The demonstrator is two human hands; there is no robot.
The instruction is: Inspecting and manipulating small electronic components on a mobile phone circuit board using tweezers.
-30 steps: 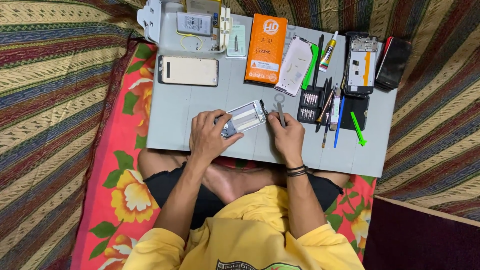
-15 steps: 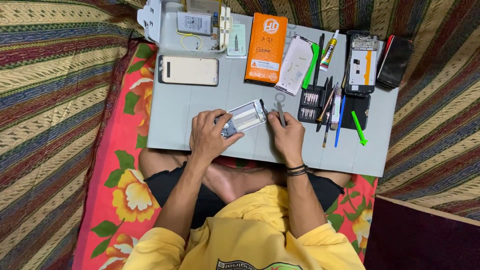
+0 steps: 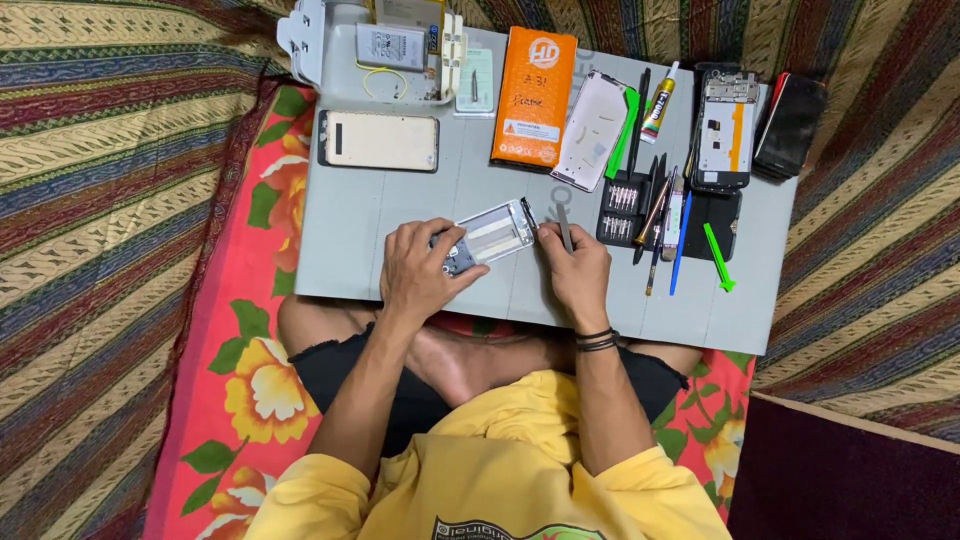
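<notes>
Nothing has shifted since the earlier frames that I can make out. From the head view, my left hand (image 3: pixel 425 272) clasps the opened phone frame (image 3: pixel 492 234) on the grey board (image 3: pixel 400 220), while my right hand (image 3: pixel 578 272) pinches a slim metal tool (image 3: pixel 564 226) at its edge. I judge this the prying step; next calls for steady, gentle leverage.

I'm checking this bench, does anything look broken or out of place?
Nothing spilled. The phone frame held by the left hand and right hand lies opened, with no back cover. A second opened phone lies top right. Tools are scattered but on the board.
</notes>
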